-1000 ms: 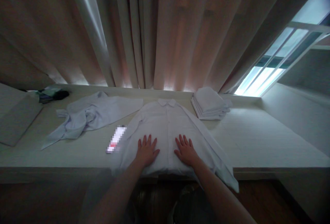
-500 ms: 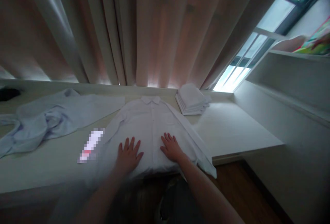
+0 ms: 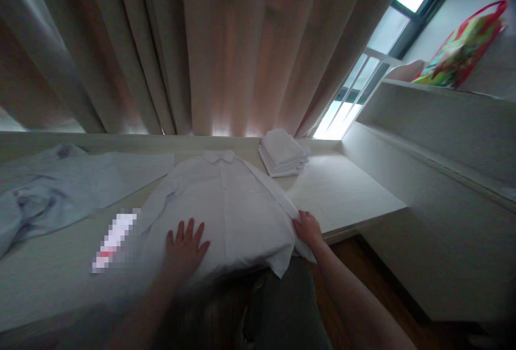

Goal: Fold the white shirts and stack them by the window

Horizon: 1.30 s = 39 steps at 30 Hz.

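Note:
A white button-up shirt (image 3: pixel 250 205) lies spread front side up, its collar toward the curtain and its hem at the front edge. My left hand (image 3: pixel 183 250) rests flat on the lower left of the shirt front, fingers spread. At the shirt's right side, my right hand (image 3: pixel 308 229) has its fingers curled round the lower part of the sleeve; the fingertips are partly hidden. Left of the shirt is a second, crumpled white garment (image 3: pixel 116 175). A pixelated white and pink object (image 3: pixel 115 240) lies beside my left hand.
A stack of folded white cloth (image 3: pixel 282 154) sits at the back, right of the collar. The pale tabletop (image 3: pixel 338 188) ends at a front edge above a wooden floor. Curtains (image 3: pixel 242 59) hang behind. A shelf unit (image 3: pixel 435 167) stands right, a colourful bag (image 3: pixel 463 49) on top.
My right hand has moved right, from lying flat on the shirt front to its sleeve, and its fingers have closed. My left hand stays flat on the shirt. The view has shifted right.

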### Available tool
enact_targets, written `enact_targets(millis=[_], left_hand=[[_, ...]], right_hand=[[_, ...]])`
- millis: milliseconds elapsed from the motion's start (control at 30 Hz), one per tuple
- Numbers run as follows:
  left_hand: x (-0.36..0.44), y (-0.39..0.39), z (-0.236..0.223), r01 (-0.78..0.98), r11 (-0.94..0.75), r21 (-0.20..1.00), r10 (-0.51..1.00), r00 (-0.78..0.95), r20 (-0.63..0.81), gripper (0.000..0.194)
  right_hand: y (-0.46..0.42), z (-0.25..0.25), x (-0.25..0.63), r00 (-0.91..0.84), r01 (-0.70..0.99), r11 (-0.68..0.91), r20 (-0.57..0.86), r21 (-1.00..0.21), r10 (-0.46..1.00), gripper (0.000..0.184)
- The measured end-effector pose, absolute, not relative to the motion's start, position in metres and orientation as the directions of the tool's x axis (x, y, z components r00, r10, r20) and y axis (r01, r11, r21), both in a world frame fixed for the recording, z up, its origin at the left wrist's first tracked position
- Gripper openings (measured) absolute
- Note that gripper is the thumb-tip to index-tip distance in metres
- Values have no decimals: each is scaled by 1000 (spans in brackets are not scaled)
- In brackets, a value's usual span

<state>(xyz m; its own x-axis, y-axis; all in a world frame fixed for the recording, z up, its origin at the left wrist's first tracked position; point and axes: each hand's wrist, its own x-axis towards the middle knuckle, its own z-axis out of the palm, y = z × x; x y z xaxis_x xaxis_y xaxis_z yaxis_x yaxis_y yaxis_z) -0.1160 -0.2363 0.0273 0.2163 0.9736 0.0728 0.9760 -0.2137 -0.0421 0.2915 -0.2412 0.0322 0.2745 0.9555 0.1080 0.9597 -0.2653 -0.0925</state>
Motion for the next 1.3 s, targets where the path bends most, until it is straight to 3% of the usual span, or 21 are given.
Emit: enact_targets(millis=[133, 233, 567, 667, 933, 1133, 1300], left_hand=[[-116, -236, 28, 974, -224, -17, 971, 225, 81, 60], [-118, -236, 26, 974, -226, 2, 971, 225, 81, 60], [-116, -234, 25, 975, -219, -24, 971, 220, 88, 58], [-115, -234, 28, 976, -217, -34, 972, 219, 89, 58], [-111, -233, 33, 981, -188, -48, 979, 191, 67, 56], [-107, -233, 40, 982, -172, -79, 984, 175, 28, 56], [-108, -233, 40, 984, -168, -61, 985, 170, 22, 55]], right_hand=[[-251, 31, 309, 173, 974, -165, 38, -157, 984, 48], [-245, 41, 324, 186, 966, -179, 16, -188, 982, 45], [-181, 118, 387, 449, 888, -399, 244, -226, 860, 38], [-192, 105, 390, 572, 818, -530, 221, -223, 790, 43], [-240, 45, 395, 835, 535, -815, -7, -223, 550, 42], [-236, 34, 402, 878, 421, -851, -93, -313, 469, 45], [-230, 41, 403, 889, 376, -778, -41, -504, 457, 38]])
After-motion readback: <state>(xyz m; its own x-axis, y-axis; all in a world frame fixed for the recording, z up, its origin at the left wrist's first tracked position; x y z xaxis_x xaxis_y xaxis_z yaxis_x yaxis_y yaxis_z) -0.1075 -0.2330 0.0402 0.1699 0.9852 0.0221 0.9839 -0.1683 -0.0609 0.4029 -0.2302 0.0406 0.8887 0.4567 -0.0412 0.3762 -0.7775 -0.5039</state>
